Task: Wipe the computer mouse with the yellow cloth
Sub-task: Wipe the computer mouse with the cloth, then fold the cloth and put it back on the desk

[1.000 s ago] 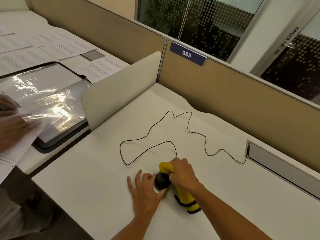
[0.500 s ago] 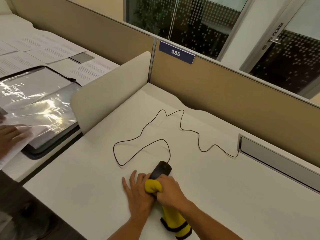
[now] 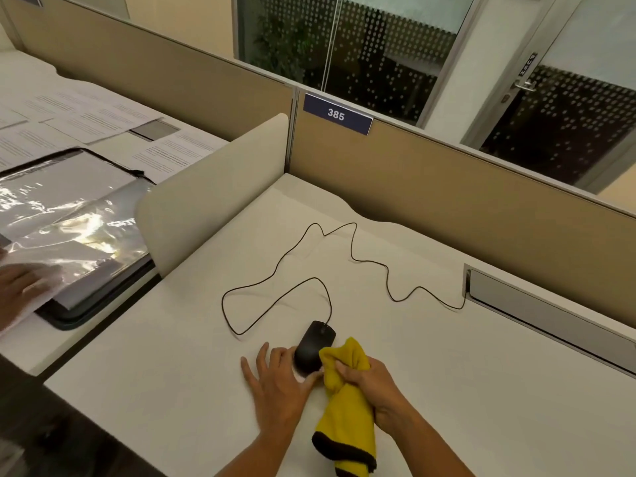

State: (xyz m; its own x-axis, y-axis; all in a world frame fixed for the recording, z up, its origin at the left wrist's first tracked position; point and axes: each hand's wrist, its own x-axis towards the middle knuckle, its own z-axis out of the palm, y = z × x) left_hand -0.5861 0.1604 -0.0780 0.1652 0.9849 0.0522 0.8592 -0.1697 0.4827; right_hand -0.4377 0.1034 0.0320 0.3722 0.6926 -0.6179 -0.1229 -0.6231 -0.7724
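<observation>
A black wired computer mouse (image 3: 314, 344) lies on the white desk (image 3: 481, 390) near its front edge. My left hand (image 3: 279, 383) rests flat on the desk at the mouse's left and rear side, fingers spread and touching it. My right hand (image 3: 373, 387) is closed around a bunched yellow cloth (image 3: 347, 407) with a dark hem. The cloth's upper end presses against the mouse's right rear side, and its lower end hangs toward me. The mouse's thin black cable (image 3: 351, 249) loops across the desk toward the right.
A cream divider panel (image 3: 206, 197) separates this desk from the one on the left, where another person's hand (image 3: 17, 290) rests on papers beside a dark folder with glossy plastic sleeves (image 3: 69, 218). A tan partition (image 3: 447, 201) backs the desk. A metal cable slot (image 3: 537, 308) sits at right.
My right hand has slid the yellow cloth from the mouse's front to its rear, then to its right rear side, uncovering the top. My left hand stayed beside the mouse.
</observation>
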